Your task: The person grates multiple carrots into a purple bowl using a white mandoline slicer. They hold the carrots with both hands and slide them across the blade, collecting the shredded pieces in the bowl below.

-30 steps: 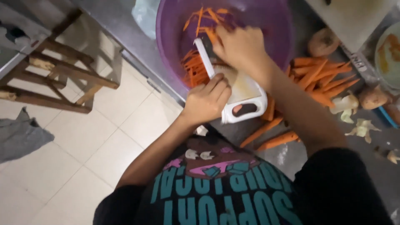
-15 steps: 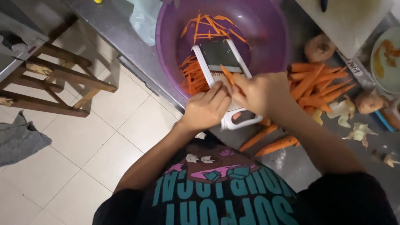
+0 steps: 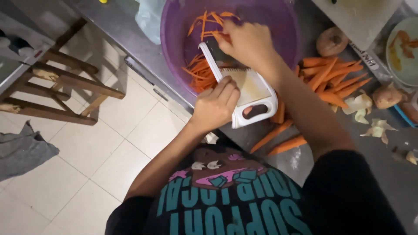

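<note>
A white hand slicer [image 3: 254, 93] rests tilted on the rim of a purple bowl [image 3: 174, 26]. My left hand [image 3: 215, 104] grips the slicer's handle end. At the top of the slicer, over the bowl, my right hand [image 3: 246, 41] presses a carrot piece down; the piece is mostly hidden under the fingers. Orange carrot strips [image 3: 200, 72] lie in the bowl beside the slicer.
Peeled whole carrots [image 3: 335, 76] are piled on the steel counter [image 3: 383, 156] to the right, with two more near its edge [image 3: 285, 139]. Onions [image 3: 332, 41], peel scraps [image 3: 363, 109] and a plate [image 3: 402, 50] sit farther right. A wooden stool [image 3: 61, 82] stands on the tiled floor, left.
My right hand has slid from the lower end of the slicer back up to its top over the bowl. The left hand keeps its hold on the handle.
</note>
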